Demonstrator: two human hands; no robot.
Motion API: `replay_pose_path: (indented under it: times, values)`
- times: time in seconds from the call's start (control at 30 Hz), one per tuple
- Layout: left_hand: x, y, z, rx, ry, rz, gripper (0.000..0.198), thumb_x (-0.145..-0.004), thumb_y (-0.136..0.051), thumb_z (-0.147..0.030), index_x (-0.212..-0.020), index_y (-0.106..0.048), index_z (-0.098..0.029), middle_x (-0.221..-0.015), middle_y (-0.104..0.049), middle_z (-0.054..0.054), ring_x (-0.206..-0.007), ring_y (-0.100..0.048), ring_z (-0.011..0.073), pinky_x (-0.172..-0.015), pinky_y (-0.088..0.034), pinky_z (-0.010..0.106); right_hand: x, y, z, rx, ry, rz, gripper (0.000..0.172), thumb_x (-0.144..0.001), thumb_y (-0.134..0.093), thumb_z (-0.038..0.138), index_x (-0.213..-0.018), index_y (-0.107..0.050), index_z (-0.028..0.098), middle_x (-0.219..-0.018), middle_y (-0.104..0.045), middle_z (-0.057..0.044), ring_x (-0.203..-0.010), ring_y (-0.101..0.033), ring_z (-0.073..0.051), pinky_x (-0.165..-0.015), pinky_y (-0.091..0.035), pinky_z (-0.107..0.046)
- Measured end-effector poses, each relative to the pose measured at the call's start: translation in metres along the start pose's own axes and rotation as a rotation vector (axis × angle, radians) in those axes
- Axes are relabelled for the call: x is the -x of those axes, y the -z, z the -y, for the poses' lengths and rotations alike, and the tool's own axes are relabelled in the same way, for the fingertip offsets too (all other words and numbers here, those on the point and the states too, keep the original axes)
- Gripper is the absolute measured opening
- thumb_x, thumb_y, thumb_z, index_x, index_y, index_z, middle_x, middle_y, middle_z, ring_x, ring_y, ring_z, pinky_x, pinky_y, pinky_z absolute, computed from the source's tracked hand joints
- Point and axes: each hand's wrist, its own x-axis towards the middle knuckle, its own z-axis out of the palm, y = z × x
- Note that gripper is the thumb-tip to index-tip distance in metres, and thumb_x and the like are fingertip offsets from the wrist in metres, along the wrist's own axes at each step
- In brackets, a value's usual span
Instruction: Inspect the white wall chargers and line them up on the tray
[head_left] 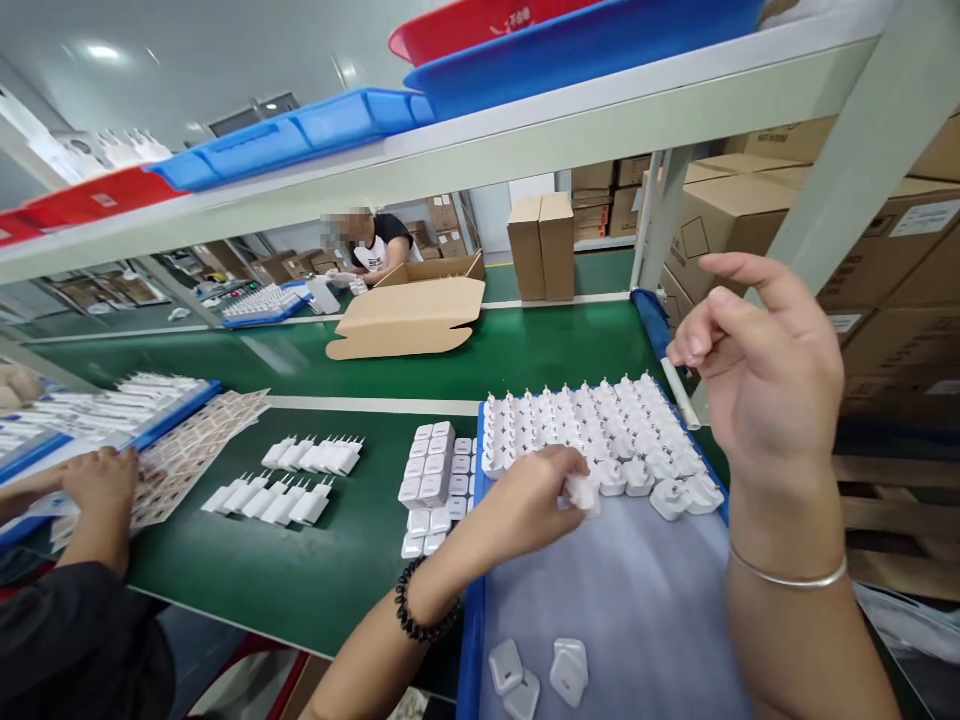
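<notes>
My left hand [536, 495], with a black bead bracelet on the wrist, reaches over a blue-edged tray [471, 650]. Its fingers are closed on a small white plug adapter [583, 493], partly hidden by them, at the front edge of the rows. White plug adapters [570, 425] stand in the tray's far half, pins up. My right hand [772, 375], with a silver bangle, is raised above the tray's right side. Its fingers are bent, the index apart from the others, with nothing visible in them. Several loose white adapters [570, 670] lie on the tray's near lining.
Left of the tray are stacked white adapters [427, 465] and rows with pins [274, 495]. A co-worker's hand [101, 490] rests by a patterned sheet [199, 450]. An overhead shelf [480, 150] holds blue and red trays. Cartons [885, 240] stand at right; another person sits beyond.
</notes>
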Motion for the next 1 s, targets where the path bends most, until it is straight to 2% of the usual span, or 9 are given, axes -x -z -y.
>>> replay_pose_path:
  times: [0.17,0.37,0.57,0.67,0.73,0.8,0.87,0.93,1.0]
  values:
    - [-0.005,-0.043,0.03,-0.251,0.06,-0.007,0.034,-0.084,-0.05,-0.001,-0.114,-0.059,-0.016,-0.117,-0.066,0.012,-0.099,-0.067,0.0243,-0.087,-0.056,0.038,0.003,-0.003,0.001,-0.03,-0.093,0.118,0.013,-0.09,-0.071,0.026,-0.103,-0.071,0.025,-0.058,-0.052,0.004,-0.058,-0.05,-0.014,-0.06,-0.044,-0.029]
    - [-0.011,-0.059,0.047,-0.278,0.048,-0.066,0.042,-0.095,-0.045,-0.005,-0.134,-0.05,-0.02,-0.148,-0.05,0.016,-0.109,-0.068,0.0238,-0.095,-0.059,0.043,0.001,-0.002,0.0,-0.033,-0.126,0.181,0.014,-0.09,-0.068,0.021,-0.102,-0.073,0.026,-0.058,-0.054,0.004,-0.057,-0.049,-0.014,-0.059,-0.045,-0.029]
    - [0.038,-0.058,0.062,-0.292,0.012,-0.201,0.033,-0.102,-0.055,-0.027,-0.134,-0.055,-0.021,-0.141,-0.058,0.015,-0.126,-0.064,0.0248,-0.107,-0.055,0.039,0.009,-0.004,0.003,0.099,-0.133,0.276,0.011,-0.088,-0.07,0.021,-0.099,-0.072,0.023,-0.059,-0.057,0.003,-0.058,-0.053,-0.014,-0.058,-0.042,-0.028]
    - [0.086,-0.049,0.09,-0.349,0.132,-0.421,0.025,-0.102,-0.051,-0.025,-0.126,-0.059,-0.021,-0.128,-0.064,0.013,-0.122,-0.065,0.0228,-0.107,-0.055,0.038,0.018,-0.012,0.002,0.331,-0.244,0.686,0.023,-0.09,-0.071,0.04,-0.105,-0.072,0.022,-0.07,-0.065,0.0,-0.063,-0.059,-0.016,-0.056,-0.043,-0.027]
    - [0.122,-0.041,0.115,-0.409,0.306,-0.564,0.023,-0.101,-0.048,-0.021,-0.121,-0.059,-0.019,-0.123,-0.064,0.014,-0.117,-0.066,0.0246,-0.105,-0.056,0.042,0.029,-0.025,-0.004,0.581,-0.366,1.139,0.028,-0.097,-0.062,0.042,-0.115,-0.071,0.024,-0.089,-0.073,-0.002,-0.078,-0.067,-0.018,-0.066,-0.049,-0.028]
    - [0.155,-0.032,0.14,-0.477,0.489,-0.678,0.023,-0.098,-0.049,-0.018,-0.118,-0.06,-0.018,-0.122,-0.063,0.014,-0.117,-0.064,0.0271,-0.105,-0.055,0.047,0.047,-0.043,-0.012,0.881,-0.46,1.561,0.029,-0.098,-0.062,0.03,-0.125,-0.07,0.026,-0.11,-0.075,-0.003,-0.098,-0.071,-0.02,-0.079,-0.053,-0.03]
    - [0.182,-0.022,0.162,-0.545,0.674,-0.764,0.025,-0.094,-0.051,-0.014,-0.117,-0.061,-0.016,-0.121,-0.062,0.017,-0.118,-0.063,0.0304,-0.105,-0.054,0.05,0.074,-0.065,-0.022,1.03,-0.493,1.763,0.042,-0.083,-0.079,0.018,-0.125,-0.072,0.02,-0.114,-0.076,-0.007,-0.099,-0.075,-0.026,-0.075,-0.055,-0.032]
    - [0.199,-0.011,0.181,-0.604,0.839,-0.814,0.028,-0.092,-0.056,-0.014,-0.119,-0.061,-0.013,-0.124,-0.06,0.019,-0.12,-0.061,0.0325,-0.105,-0.052,0.053,0.104,-0.084,-0.03,1.119,-0.474,1.898,0.036,-0.074,-0.088,0.017,-0.108,-0.077,0.011,-0.11,-0.077,-0.012,-0.102,-0.075,-0.031,-0.08,-0.059,-0.036]
    - [0.204,0.0,0.196,-0.649,0.967,-0.825,0.032,-0.093,-0.063,-0.02,-0.124,-0.06,-0.012,-0.13,-0.06,0.017,-0.122,-0.06,0.0315,-0.106,-0.051,0.053,0.135,-0.096,-0.037,1.18,-0.437,2.0,0.025,-0.083,-0.086,0.023,-0.102,-0.075,0.011,-0.113,-0.076,-0.011,-0.108,-0.073,-0.027,-0.093,-0.059,-0.043]
